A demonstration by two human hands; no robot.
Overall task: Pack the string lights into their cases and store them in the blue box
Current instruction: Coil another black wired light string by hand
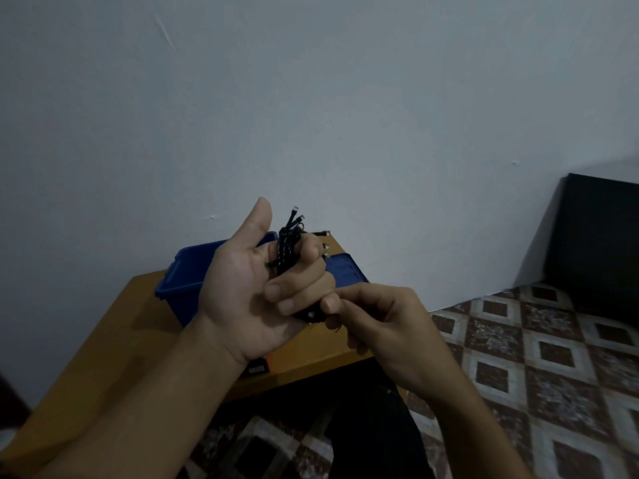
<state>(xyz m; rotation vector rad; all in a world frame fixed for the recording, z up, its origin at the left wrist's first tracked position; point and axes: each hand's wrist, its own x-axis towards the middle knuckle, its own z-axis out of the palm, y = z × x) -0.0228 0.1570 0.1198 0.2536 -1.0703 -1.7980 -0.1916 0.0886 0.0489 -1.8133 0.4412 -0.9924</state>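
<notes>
My left hand [249, 292] is raised palm up, thumb straight, its fingers curled round a black bundle of string lights [288, 247]. Small bulb tips stick out above and to the right of the fingers. My right hand [377, 319] pinches the lower end of the bundle just below the left fingers. Behind both hands the blue box [179, 281] sits open on the wooden table [114, 333]. Its blue lid [345, 271] shows to the right of my left hand.
A small dark item [256, 369] lies on the table near its front edge, partly hidden by my left wrist. A black cabinet [598, 236] stands at the right against the pale wall. Patterned floor tiles [539, 357] spread to the right.
</notes>
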